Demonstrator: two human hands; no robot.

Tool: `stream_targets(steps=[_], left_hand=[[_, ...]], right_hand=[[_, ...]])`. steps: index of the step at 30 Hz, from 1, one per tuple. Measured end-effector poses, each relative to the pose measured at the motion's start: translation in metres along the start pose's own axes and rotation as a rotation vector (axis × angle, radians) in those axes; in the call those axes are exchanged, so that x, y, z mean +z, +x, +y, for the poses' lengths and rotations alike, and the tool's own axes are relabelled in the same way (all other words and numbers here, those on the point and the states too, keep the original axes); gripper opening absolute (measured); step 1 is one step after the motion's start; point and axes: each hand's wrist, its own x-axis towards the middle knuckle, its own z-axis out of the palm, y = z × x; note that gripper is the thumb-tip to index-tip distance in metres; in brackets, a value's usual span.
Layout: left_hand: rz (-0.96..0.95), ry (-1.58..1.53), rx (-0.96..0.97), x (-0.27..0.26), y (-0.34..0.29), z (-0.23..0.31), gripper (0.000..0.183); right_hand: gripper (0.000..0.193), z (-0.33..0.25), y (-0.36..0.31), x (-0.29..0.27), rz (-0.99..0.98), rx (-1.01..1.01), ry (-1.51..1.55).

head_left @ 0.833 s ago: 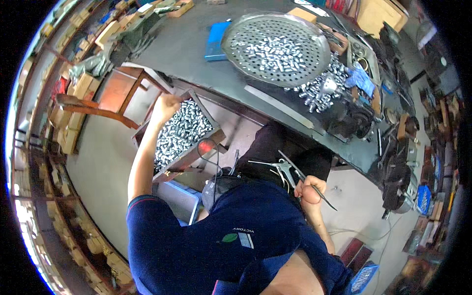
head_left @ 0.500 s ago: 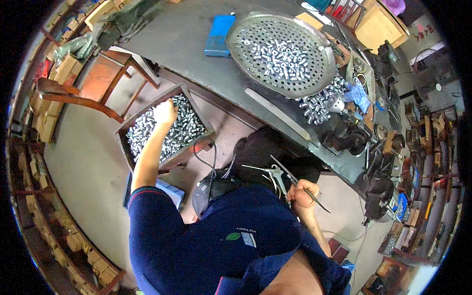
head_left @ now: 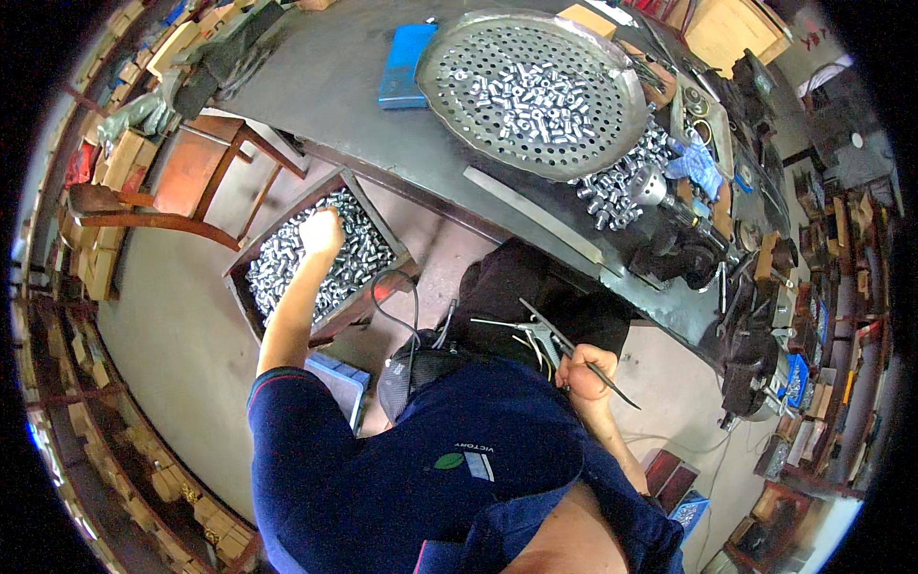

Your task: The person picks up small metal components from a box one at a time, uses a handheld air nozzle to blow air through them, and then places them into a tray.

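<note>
My left hand [head_left: 322,232] is over a wooden crate [head_left: 390,222] filled with small shiny metal sleeves [head_left: 359,253]. Its fingers look curled in, and whatever they hold is hidden. On the right, my right hand [head_left: 587,371] is closed around a long, thin, dark file [head_left: 618,388] that slants from upper left to lower right. A grey tool with a thin rod [head_left: 545,337], perhaps an air blow gun, lies against the file beside that hand. I cannot tell whether the hand grips it too.
On the dark workbench [head_left: 316,96] a round perforated metal tray [head_left: 449,115] carries more sleeves, with a loose pile [head_left: 612,196] beside it. A blue box [head_left: 408,65], a flat metal bar [head_left: 535,217] and a vise [head_left: 679,253] are there too. A wooden chair [head_left: 191,177] stands left.
My left hand has shifted slightly down over the crate, its fingers more drawn in. My right hand and the file stay nearly still. The whole view has shifted a little.
</note>
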Motion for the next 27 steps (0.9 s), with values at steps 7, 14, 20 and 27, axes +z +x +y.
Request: stream_targets(steps=[7,14,20,27], left_hand=[[-0.037,-0.087,-0.264,0.014,-0.002,0.014,0.018],[-0.126,-0.227,-0.173,0.000,0.001,0.000,0.022],[-0.214,-1.525,-0.107,-0.086,-0.013,0.066,0.019],[-0.902,-2.172,0.077,-0.152,-0.061,0.195,0.023]], right_hand=[[0.022,0.009,-0.002,-0.006,-0.029,-0.001,0.092],[0.019,0.003,-0.002,-0.008,-0.004,0.030,-0.007],[0.021,0.008,0.001,-0.018,-0.020,-0.012,-0.163],[0.035,-0.042,0.023,-0.012,-0.218,-0.254,-0.371]])
